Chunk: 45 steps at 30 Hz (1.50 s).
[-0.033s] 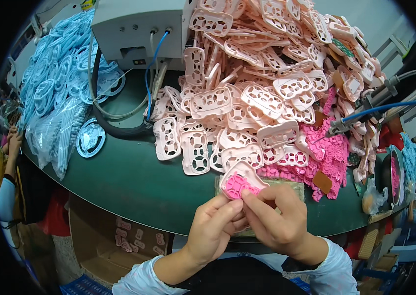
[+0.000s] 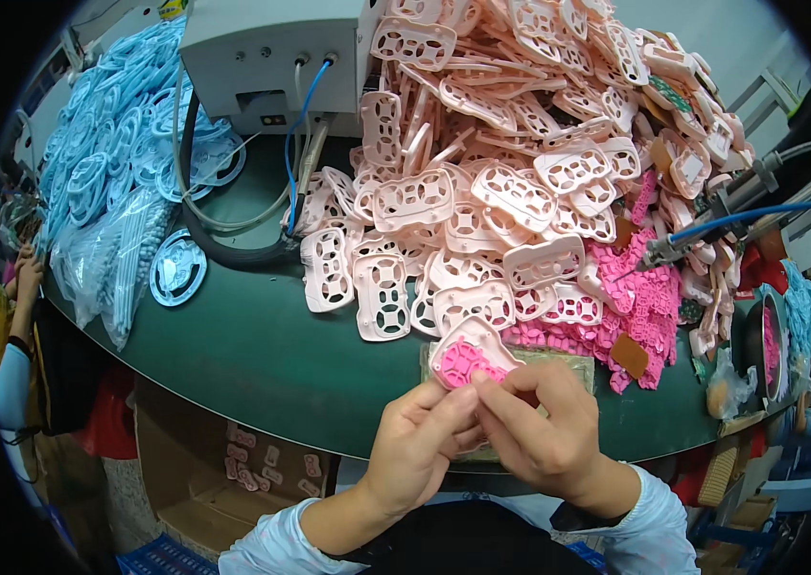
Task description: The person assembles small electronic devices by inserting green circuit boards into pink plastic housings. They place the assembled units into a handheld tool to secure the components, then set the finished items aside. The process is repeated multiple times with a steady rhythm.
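Observation:
Above the table's near edge, my left hand [image 2: 415, 441] is closed round the lower left side of a pale pink plastic shell [image 2: 484, 335], which is tilted with its hollow side up. Inside it lies a bright pink button piece [image 2: 461, 358]. My right hand [image 2: 554, 426] is closed too, its thumb and finger pressed together on the button piece's lower right end. My fingers hide the lower part of the shell. Beneath my hands, a greenish flat block [image 2: 573, 364] rests on the table. Loose bright pink button pieces [image 2: 650, 326] are heaped just beyond it.
A tall heap of pale pink shells [image 2: 511, 196] covers the green table's [image 2: 262, 374] middle. A grey machine box [image 2: 271, 57] with cables stands behind, near light blue rings [image 2: 104, 125]. A metal-tipped tool [image 2: 664, 251] juts in from the right. Below left sits a cardboard box [image 2: 195, 479].

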Motion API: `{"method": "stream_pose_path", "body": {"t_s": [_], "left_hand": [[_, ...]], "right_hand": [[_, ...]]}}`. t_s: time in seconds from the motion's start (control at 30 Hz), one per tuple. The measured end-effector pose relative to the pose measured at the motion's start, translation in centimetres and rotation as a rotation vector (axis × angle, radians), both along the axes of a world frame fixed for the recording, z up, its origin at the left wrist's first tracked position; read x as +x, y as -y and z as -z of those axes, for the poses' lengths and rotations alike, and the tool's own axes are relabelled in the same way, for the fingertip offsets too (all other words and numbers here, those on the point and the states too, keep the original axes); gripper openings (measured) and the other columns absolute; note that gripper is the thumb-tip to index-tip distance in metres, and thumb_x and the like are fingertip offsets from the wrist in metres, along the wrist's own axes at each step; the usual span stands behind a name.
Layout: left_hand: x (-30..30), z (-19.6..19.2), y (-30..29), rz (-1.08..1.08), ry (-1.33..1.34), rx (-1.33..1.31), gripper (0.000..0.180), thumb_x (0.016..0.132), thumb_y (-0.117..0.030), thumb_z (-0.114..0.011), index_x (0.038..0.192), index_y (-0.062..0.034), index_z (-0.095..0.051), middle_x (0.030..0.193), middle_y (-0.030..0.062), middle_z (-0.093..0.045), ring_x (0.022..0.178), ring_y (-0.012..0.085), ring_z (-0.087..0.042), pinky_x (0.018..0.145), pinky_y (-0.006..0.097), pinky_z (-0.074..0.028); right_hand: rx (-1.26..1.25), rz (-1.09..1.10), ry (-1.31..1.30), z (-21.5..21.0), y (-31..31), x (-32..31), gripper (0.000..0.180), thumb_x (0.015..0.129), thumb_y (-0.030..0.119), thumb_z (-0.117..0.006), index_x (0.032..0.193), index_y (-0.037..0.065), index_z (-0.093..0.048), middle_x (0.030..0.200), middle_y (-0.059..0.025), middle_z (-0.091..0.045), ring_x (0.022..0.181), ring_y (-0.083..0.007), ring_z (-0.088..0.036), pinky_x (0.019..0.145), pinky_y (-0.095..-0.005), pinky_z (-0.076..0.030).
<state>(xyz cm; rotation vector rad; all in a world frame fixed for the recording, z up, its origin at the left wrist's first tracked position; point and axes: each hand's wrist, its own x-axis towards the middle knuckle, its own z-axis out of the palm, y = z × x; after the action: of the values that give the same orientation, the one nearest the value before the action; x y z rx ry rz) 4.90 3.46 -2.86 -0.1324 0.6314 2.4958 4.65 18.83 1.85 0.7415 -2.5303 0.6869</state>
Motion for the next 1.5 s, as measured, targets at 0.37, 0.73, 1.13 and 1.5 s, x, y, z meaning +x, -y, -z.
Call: {"method": "stream_pose_path", "body": {"t_s": [0.37,0.73,1.13,1.5], "left_hand": [[0.4,0.5,-1.1,-0.044,-0.004,-0.299,0.021,0.100,-0.013,-0.048,0.111,0.0025,-0.056,0.104,0.0117,-0.064,0.092,0.0171,-0.065,0.080,0.031,-0.054],[0.9,-0.6,-1.1,0.098,-0.322,-0.535,0.029,0.101,-0.012,-0.044,0.123,0.0055,-0.050,0.110,0.0108,-0.061,0.097,0.0142,-0.062,0.086,0.030,-0.053],[0.5,-0.8,-0.7,0.217,-0.426,-0.823,0.031,0.096,-0.006,-0.053,0.125,0.0056,-0.050,0.102,0.0086,-0.065,0.089,0.0091,-0.062,0.077,0.023,-0.051],[-1.9,-1.3,1.1,0.423,-0.202,-0.258,0.061,0.093,-0.008,-0.059,0.143,0.0024,-0.025,0.102,0.0126,-0.066,0.089,0.0112,-0.063,0.075,0.023,-0.049]], "right_hand": [[-0.051,0.027,0.181,0.7,-1.3,1.0,0.030,0.074,0.007,-0.073,0.103,0.003,-0.067,0.085,-0.0073,-0.058,0.071,-0.0199,-0.057,0.058,-0.0285,-0.046],[-0.790,0.142,0.785,0.5,-1.9,-0.2,0.028,0.084,0.006,-0.070,0.107,-0.001,-0.055,0.092,-0.0047,-0.062,0.084,-0.0090,-0.058,0.075,-0.0236,-0.046],[-0.887,0.146,0.811,1.0,-1.6,0.3,0.022,0.086,0.007,-0.067,0.103,0.001,-0.054,0.090,-0.0039,-0.061,0.079,-0.0087,-0.058,0.070,-0.0237,-0.048],[-0.772,-0.492,0.855,0.1,-6.1,-1.4,0.065,0.074,0.008,-0.077,0.133,0.005,-0.049,0.131,-0.0164,-0.053,0.128,-0.0285,-0.045,0.103,-0.0439,-0.039]]}}
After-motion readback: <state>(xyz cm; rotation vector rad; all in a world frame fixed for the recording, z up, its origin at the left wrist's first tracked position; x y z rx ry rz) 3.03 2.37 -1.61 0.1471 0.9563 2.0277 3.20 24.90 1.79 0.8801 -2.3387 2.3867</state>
